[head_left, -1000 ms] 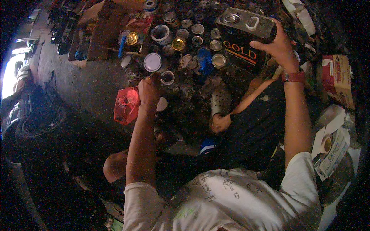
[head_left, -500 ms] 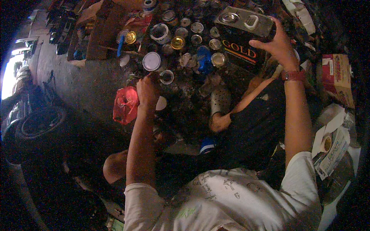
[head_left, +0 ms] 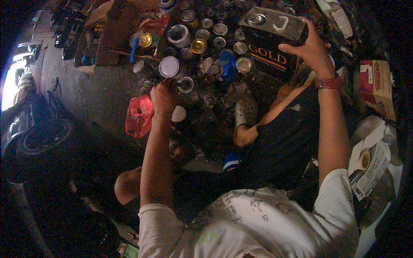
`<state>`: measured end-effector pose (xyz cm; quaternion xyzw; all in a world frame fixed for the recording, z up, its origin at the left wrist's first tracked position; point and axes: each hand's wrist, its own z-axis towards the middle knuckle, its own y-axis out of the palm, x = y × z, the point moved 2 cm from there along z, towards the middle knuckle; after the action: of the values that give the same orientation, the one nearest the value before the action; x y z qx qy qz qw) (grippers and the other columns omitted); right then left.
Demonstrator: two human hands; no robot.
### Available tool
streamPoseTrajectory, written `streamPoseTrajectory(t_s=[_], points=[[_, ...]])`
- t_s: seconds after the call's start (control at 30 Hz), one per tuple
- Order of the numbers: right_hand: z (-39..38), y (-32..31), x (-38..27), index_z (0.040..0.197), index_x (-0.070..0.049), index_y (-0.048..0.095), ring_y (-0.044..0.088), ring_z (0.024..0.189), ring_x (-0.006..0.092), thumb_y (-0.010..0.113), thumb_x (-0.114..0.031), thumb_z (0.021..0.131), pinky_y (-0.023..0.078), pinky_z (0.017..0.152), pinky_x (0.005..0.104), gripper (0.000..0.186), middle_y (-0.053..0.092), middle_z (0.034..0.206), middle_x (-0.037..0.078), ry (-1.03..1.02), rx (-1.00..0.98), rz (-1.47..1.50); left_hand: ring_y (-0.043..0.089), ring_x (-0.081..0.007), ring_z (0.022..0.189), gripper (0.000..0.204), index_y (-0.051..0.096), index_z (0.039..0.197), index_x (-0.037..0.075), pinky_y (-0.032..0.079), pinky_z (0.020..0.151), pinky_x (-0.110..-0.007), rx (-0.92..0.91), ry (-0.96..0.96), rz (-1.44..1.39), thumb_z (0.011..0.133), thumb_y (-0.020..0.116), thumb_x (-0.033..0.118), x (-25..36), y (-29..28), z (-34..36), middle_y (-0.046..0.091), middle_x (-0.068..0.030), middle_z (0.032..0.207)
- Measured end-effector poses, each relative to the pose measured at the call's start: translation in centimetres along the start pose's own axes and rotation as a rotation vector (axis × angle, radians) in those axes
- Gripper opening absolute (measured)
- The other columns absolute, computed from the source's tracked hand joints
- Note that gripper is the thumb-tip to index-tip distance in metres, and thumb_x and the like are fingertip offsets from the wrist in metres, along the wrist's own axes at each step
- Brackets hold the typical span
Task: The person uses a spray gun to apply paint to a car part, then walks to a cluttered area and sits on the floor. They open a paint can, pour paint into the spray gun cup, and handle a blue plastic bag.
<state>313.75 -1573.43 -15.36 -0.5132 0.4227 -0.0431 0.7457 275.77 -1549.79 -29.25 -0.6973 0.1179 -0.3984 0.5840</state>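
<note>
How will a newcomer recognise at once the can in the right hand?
Follow the right arm up past its red wristband to the right hand. It grips a large black can with a metallic top and white handle; unlike the small round containers to its left, it is box-shaped.

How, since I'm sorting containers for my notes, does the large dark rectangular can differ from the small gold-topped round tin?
Size: the dark can looks much larger than the gold-topped tin. Shape: the dark can is boxy; the gold-topped tin is round. Contact: the right hand holds the dark can, while no hand touches the gold-topped tin. Both have metallic-looking tops.
</note>
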Motion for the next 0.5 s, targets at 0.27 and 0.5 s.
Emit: streamPoseTrajectory(t_s=[0.27, 0.5], points=[[0.3, 0.8, 1.3, 0.152, -0.004, 0.036, 0.056, 0.131, 0.0289, 0.097, -0.038, 0.067, 0.041, 0.114, 0.04, 0.11, 0.059, 0.14, 0.017, -0.029, 0.0, -0.015, 0.071, -0.0355, 0.101, 0.044, 0.06, 0.13, 0.0, 0.054, 0.09, -0.044, 0.267, -0.367, -0.626, 0.091, 0.07, 0.018, -5.5, 2.7, -1.6, 0.073, -0.0194, 0.116], [-0.7, -0.2, -1.3, 0.154, -0.007, 0.035, 0.053, 0.133, 0.0286, 0.097, -0.033, 0.066, 0.04, 0.115, 0.0409, 0.11, 0.057, 0.143, 0.017, -0.118, -0.043, -0.144, 0.057, -0.0414, 0.127, 0.086, 0.041, 0.14, -0.007, 0.045, 0.105, -0.051, 0.092, -1.173, -0.167, 0.082, 0.077, 0.046, -12.1, 15.7, -15.1, 0.057, -0.0282, 0.138]])
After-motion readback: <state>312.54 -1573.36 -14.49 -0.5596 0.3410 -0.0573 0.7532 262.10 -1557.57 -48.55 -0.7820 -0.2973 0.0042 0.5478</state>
